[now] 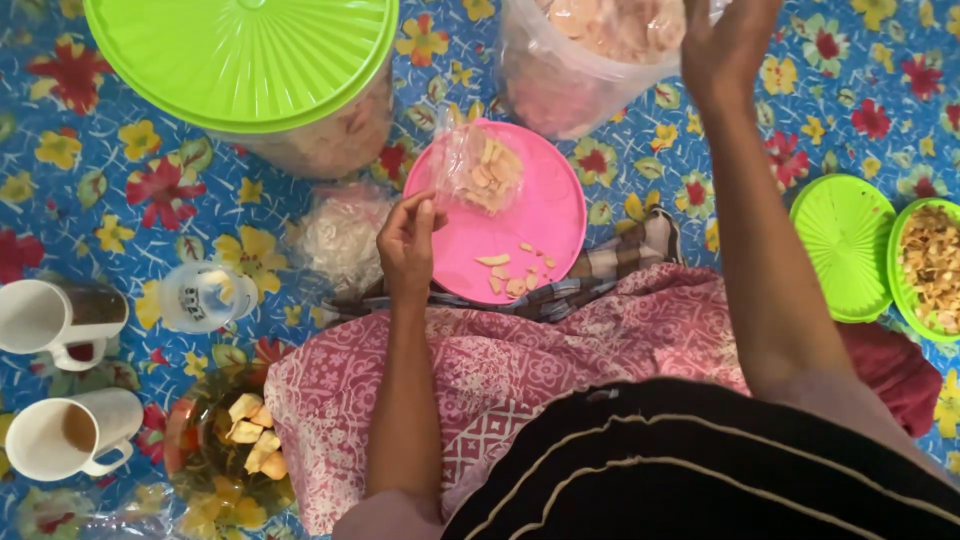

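Blue flower-patterned floor mat [130, 190]

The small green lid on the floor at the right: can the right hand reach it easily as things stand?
Probably yes. The right hand is up at the big plastic bag, and the small green lid lies uncovered just beside that forearm, with nothing between them.

A small bag of chips [478, 172] lies on the plate [545, 225]. Two mugs [60, 318] sit far left, and a lid [843, 245] lies right.
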